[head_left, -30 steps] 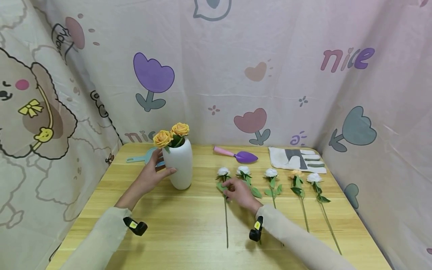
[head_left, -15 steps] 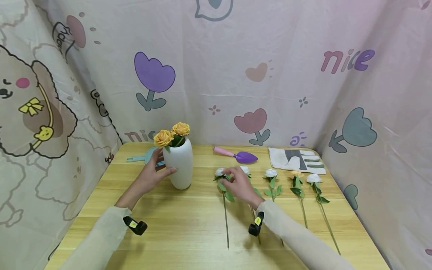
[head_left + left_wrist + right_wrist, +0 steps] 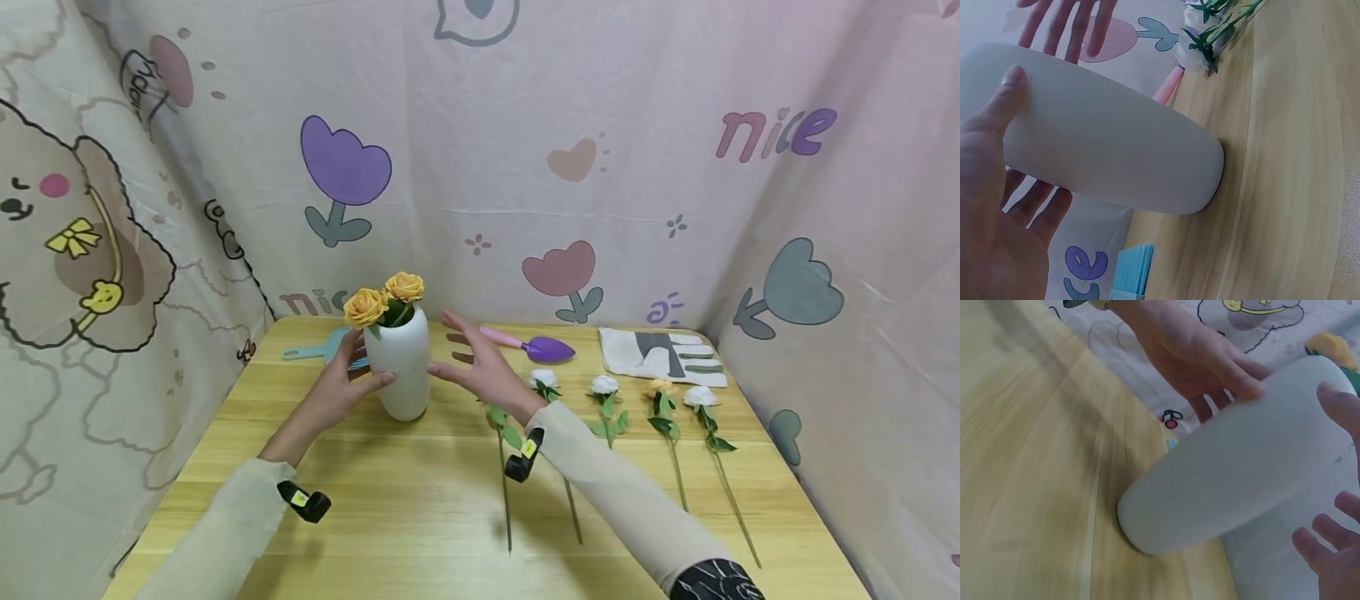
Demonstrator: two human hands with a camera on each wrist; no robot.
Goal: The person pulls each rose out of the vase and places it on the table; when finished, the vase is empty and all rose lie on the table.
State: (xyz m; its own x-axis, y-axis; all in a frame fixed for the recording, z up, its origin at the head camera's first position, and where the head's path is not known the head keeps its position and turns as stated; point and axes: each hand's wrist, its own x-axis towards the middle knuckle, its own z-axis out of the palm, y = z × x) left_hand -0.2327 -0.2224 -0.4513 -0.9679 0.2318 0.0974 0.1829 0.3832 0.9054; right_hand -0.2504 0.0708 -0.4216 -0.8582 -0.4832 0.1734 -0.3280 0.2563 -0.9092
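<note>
A tall white vase (image 3: 402,367) stands upright on the table, with two yellow roses (image 3: 365,307) in its mouth. My left hand (image 3: 337,387) holds the vase from the left, thumb on the front (image 3: 1015,78) and fingers curled behind. On the other side, my right hand (image 3: 483,367) is spread with nothing in it. Its thumb is close to the vase wall (image 3: 1229,462); contact there cannot be told. Below the right wrist lies a rose stem with leaves (image 3: 504,467), its head hidden by that hand.
To the right lie white roses (image 3: 604,385) and an orange-yellow rose (image 3: 660,388). Behind them are a purple trowel (image 3: 550,350) with a pink handle and a pair of gloves (image 3: 660,354). A light blue tool (image 3: 303,353) lies partly hidden behind the left hand. Printed curtains surround the table.
My right hand has come away from the leftmost white rose and moved left and back to the vase, its fingers spreading. The left hand stays on the vase.
</note>
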